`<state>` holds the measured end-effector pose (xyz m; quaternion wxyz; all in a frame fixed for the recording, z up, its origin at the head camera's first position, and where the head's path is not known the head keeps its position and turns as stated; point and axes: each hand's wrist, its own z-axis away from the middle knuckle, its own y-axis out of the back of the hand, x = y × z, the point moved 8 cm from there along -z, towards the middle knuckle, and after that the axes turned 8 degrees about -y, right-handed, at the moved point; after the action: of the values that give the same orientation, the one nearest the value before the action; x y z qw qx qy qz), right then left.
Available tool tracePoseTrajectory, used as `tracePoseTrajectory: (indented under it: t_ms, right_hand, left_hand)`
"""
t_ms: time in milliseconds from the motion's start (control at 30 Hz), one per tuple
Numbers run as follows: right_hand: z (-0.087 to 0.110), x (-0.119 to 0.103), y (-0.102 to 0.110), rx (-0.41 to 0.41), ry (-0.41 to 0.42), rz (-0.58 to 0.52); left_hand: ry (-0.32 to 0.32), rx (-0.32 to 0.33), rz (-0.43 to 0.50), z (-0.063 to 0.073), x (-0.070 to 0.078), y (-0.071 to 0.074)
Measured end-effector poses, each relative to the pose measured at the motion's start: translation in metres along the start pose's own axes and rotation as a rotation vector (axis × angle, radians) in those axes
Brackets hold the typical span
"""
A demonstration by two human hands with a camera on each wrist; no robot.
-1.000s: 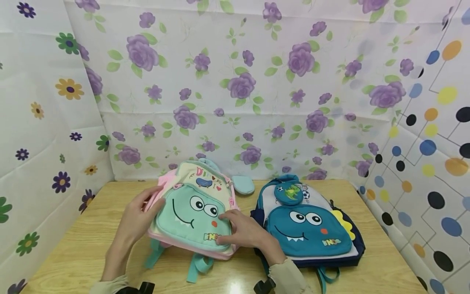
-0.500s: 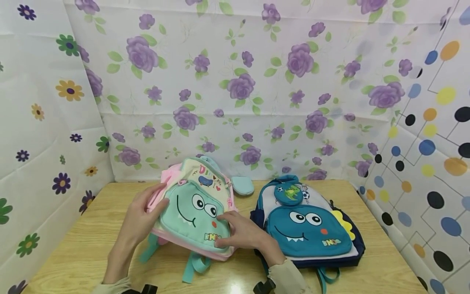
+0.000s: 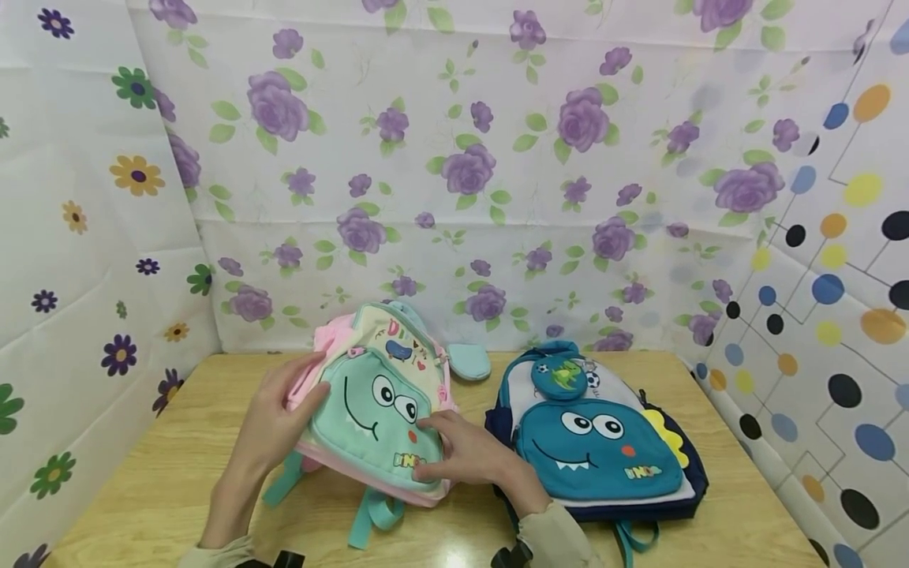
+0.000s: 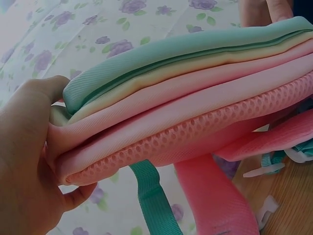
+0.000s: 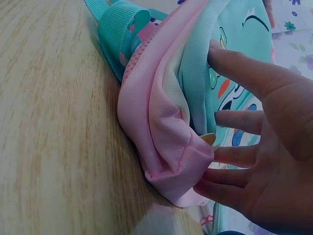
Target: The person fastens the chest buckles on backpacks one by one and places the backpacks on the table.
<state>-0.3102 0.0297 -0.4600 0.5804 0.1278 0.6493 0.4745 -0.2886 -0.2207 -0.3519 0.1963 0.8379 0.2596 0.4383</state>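
Note:
A mint-green and pink child's backpack with a smiling dinosaur face on its front pocket lies tilted on the table, its left side raised. My left hand grips that side, thumb over the front and fingers behind. The left wrist view shows this hand wrapped round the layered pink edge, with straps hanging below. On the backpack's lower right side, my right hand rests with fingers fairly straight. In the right wrist view, its fingertips touch the mint pocket and pink side.
A blue dinosaur backpack lies close on the right, a round pouch on its front. Behind the pink one sits a small light-blue pouch. Patterned cloth walls in the wooden table at the back and sides.
The left side of the mint-and-pink backpack has been lifted and the bag has turned slightly, its top shifting right. My left hand moved a little right with it; my right hand stayed nearly still.

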Motion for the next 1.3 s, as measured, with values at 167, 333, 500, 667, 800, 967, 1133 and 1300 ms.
tracePoseTrajectory:
  t_ms: [167,333,500,667,800,967,1133,1300]
  right_hand:
    - [-0.002,0.0,-0.001,-0.007,0.007,0.01]
    - [-0.003,-0.002,-0.001,-0.012,0.025,-0.003]
    - [-0.005,-0.005,-0.003,-0.024,0.044,-0.025]
    - [-0.007,-0.008,-0.004,-0.038,0.057,-0.029]
    - [-0.008,-0.011,-0.005,-0.037,0.082,-0.024]
    - [-0.013,-0.015,-0.007,-0.031,0.127,-0.017]
    - [-0.015,-0.018,-0.01,-0.035,0.144,-0.022]
    - [-0.018,-0.021,-0.014,-0.052,0.159,-0.057]
  left_hand:
    - [-0.012,0.0,-0.017,-0.003,0.005,0.001]
    - [-0.043,0.016,-0.05,-0.007,0.015,0.003]
    - [-0.075,0.039,-0.069,-0.011,0.024,0.005]
    - [-0.099,0.047,-0.099,-0.015,0.033,0.007]
    - [-0.133,0.057,-0.133,-0.019,0.04,0.008]
    - [-0.162,0.058,-0.178,-0.024,0.049,0.01]
    - [-0.174,0.029,-0.219,-0.028,0.059,0.01]
    - [-0.218,0.028,-0.256,-0.033,0.069,0.008]
